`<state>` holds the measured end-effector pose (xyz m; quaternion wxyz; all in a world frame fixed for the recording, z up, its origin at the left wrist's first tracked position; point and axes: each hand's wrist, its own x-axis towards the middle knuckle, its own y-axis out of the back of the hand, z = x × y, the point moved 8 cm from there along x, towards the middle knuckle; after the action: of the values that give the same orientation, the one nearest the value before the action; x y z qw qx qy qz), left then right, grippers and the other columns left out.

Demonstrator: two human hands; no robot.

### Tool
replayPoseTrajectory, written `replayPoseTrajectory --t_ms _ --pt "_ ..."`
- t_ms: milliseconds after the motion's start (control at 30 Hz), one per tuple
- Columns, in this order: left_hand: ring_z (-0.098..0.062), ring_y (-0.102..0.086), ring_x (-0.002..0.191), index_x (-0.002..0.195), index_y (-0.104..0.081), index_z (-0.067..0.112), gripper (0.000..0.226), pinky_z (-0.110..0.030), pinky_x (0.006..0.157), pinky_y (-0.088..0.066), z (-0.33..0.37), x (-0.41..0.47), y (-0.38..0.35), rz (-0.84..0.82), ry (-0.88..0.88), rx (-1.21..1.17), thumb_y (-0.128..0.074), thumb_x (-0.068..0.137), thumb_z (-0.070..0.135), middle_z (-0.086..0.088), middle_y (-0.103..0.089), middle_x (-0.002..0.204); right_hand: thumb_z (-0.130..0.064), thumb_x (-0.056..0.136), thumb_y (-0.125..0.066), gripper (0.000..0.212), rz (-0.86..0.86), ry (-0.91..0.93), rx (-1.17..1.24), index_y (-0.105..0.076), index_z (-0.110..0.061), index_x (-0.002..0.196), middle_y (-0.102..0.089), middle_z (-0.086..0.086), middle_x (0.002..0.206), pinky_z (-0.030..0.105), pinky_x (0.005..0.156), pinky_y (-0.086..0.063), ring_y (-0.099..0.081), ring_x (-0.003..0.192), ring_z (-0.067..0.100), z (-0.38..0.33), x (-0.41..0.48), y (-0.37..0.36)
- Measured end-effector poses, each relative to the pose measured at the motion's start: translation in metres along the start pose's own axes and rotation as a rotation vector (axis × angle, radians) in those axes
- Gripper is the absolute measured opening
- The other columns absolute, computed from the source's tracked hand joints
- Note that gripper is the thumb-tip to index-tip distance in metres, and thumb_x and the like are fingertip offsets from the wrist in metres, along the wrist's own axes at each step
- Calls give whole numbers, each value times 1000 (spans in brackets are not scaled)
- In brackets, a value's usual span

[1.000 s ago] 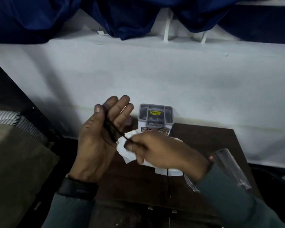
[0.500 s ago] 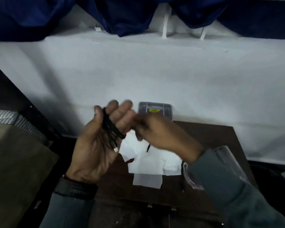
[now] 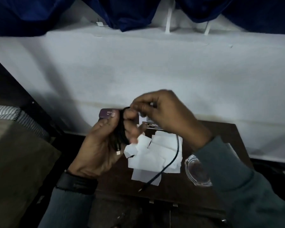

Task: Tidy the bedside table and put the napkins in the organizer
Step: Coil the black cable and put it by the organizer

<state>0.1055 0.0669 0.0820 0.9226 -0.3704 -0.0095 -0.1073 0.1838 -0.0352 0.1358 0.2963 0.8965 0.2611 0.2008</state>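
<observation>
White paper napkins (image 3: 156, 152) lie scattered at centre frame on the dark wooden surface (image 3: 220, 139), below both hands; left hand (image 3: 104, 142) grips a coiled black cable (image 3: 120, 129); right hand (image 3: 164, 112) pinches its loose strand, tail trailing down-left across the napkins; the grey organizer (image 3: 152, 125) sits mostly hidden just behind them; right hand seems nearer.
</observation>
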Motion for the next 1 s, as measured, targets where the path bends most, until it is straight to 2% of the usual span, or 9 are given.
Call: replayPoseTrajectory --t_ms 100,200,300,400,567,700,800,900,1000 --pt "-21 -75 113 113 -79 10 32 -28 91 -60 13 4 8 114 -167 -111 -55 100 26 -11 -77 122 -17 103 -58 19 -290 -89 -120 -70 -25 89 -71 -5 77 33 69 -52 -64 67 2 19 -26 -54" --pt "-23 -70 123 128 -62 6 36 -26 90 -59 18 7 31 304 -300 90 -37 107 20 -9 -74 130 -27 106 -53 13 -468 -84 -277 -60 -17 112 -64 0 83 35 65 -51 -65 82 21 13 -58 -81" --pt "-24 -71 120 132 -58 2 34 -25 92 -57 20 0 41 330 -310 658 -37 113 20 -9 -76 126 -25 103 -57 11 -314 57 -515 -64 -24 112 -66 -7 87 32 61 -51 -68 87 20 -24 -58 -47" --pt "-14 -75 89 108 -73 9 42 -21 90 -53 -5 1 27 185 -146 929 -39 112 34 -6 -80 91 -34 96 -61 11 -68 166 -719 -69 -34 104 -71 -8 95 34 63 -51 -69 82 22 -51 -36 4" --pt "-6 -38 38 91 -79 19 49 -32 96 -54 -16 6 4 79 -19 329 -34 106 30 9 -38 44 -32 97 -65 14 71 46 -322 -78 -33 92 -71 -8 86 33 71 -50 -64 78 8 -18 -6 28" --pt "-7 -24 41 89 -74 13 42 -23 85 -59 0 3 -3 27 -72 -102 -38 106 28 9 -24 48 -23 108 -51 32 -59 -92 33 -61 -35 80 -67 -9 71 25 65 -47 -58 64 -1 17 -23 -27" --pt "-7 -34 44 91 -72 15 54 -23 95 -57 8 4 8 64 -154 -353 -25 114 27 11 -32 53 -16 108 -49 31 -160 -177 84 -57 -28 80 -62 -10 70 23 65 -47 -57 65 1 22 -58 -66" --pt "-8 -71 64 104 -70 13 40 -25 84 -60 6 6 35 359 -261 -9 -33 113 26 7 -71 71 -11 103 -50 14 -229 -162 -97 -60 -18 97 -68 -7 85 29 71 -51 -64 80 9 8 -79 -84" --pt "-27 -77 104 119 -64 10 31 -33 88 -59 -1 4 30 349 -300 582 -40 112 28 -11 -81 105 -18 101 -53 14 49 -5 -377 -67 -19 99 -72 -1 89 39 70 -52 -68 83 22 -22 -76 -55"
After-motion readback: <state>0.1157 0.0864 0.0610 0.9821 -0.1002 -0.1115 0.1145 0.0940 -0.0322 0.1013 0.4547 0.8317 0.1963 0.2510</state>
